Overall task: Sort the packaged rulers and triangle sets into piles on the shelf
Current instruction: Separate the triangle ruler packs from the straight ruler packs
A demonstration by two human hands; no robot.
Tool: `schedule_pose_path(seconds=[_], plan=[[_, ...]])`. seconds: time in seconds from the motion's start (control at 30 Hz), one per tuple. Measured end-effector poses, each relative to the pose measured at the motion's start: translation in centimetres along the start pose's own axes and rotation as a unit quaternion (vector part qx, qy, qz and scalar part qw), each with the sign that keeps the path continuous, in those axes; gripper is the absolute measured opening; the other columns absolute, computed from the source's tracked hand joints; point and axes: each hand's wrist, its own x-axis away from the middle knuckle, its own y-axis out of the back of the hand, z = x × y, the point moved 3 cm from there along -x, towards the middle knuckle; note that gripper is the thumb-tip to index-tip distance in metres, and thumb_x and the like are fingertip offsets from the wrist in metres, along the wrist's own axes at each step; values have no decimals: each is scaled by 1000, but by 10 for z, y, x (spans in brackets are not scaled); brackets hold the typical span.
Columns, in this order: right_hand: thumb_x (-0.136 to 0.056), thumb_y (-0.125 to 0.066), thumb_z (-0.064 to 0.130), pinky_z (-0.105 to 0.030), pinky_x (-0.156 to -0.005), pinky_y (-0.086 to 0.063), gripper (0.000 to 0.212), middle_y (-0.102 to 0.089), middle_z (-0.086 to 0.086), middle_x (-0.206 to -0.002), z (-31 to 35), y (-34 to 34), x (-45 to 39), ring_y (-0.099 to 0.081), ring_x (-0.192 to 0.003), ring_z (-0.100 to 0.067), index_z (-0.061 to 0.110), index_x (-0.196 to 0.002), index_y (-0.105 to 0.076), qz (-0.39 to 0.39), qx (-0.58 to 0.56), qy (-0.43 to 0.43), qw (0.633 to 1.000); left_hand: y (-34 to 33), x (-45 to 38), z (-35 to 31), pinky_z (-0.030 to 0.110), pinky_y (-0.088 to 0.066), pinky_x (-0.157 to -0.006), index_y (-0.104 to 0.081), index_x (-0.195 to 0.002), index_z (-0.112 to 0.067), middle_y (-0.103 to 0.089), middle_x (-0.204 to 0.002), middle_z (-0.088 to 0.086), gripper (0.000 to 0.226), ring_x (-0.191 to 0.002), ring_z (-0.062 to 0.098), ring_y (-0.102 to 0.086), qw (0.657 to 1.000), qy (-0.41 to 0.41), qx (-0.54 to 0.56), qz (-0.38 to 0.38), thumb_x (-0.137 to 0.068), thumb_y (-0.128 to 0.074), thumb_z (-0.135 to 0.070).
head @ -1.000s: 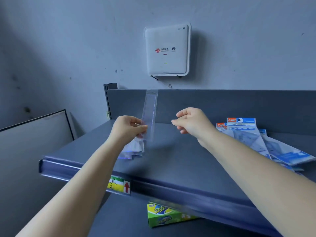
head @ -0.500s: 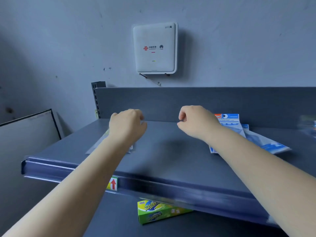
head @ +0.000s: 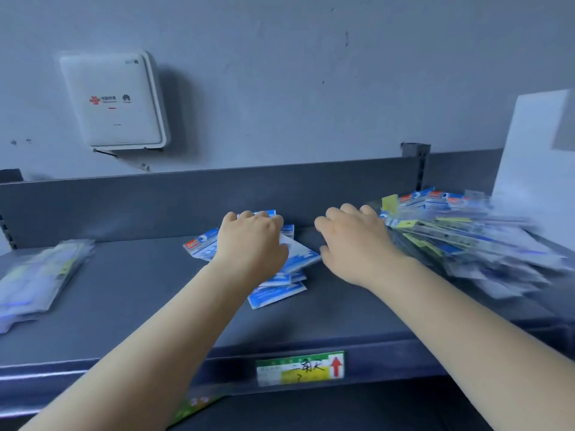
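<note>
Ruler released since a second ago: clear narrow packets (head: 40,275) lie at dark grey shelf (head: 140,306) left. Left hand (head: 250,244) rests, fingers curled, over blue-white triangle-set packs (head: 280,293); right hand (head: 351,244), empty, nears mixed unsorted heap (head: 466,237). Next pick likely.

Left hand (head: 252,244): palm down over the middle pile of blue packets (head: 280,287), fingers (head: 249,215) curled; contact unclear.
Right hand (head: 354,244): palm down, fingers bent, beside large mixed heap (head: 466,237).
Left pile (head: 40,275): clear packets, blurred.
Shelf (head: 140,290): grey; price label (head: 300,368) on front edge.
Wall: white router box (head: 115,101).
</note>
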Motion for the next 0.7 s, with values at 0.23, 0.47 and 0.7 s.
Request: schedule_pose_path(seconds=[0.23, 0.47, 0.7], plan=[[-93, -43, 29, -34, -87, -32, 24, -52, 0, -115, -111, -4, 65, -44, -114, -24, 17, -113, -50, 19, 3, -53, 998, 11, -14, -119, 31, -33, -86, -54, -120, -22, -60, -114, -4, 41, -108, 23, -54, 997, -27, 65, -22, -88, -40, -45], [-92, -47, 32, -33, -89, -37, 27, -55, 2, -117, -209, -11, 99, -48, -114, -21, 20, -116, -53, 24, -47, -94, 994, 14, -25, -202, 29, -34, -87, -50, -124, -26, -57, -117, -8, 38, -111, 20, -53, 994, -19, 103, -15, -91, -43, -43], [-93, -49, 42, -35, -95, -43, 39, -49, -4, -135, -270, -42, 100, -47, -121, -23, 15, -120, -57, 112, -136, -171, 969, 3, -45, -262, 30, -32, -83, -55, -113, -16, -60, -115, -3, 36, -108, 22, -52, 987, 36, 144, 67, -92, -45, -43]])
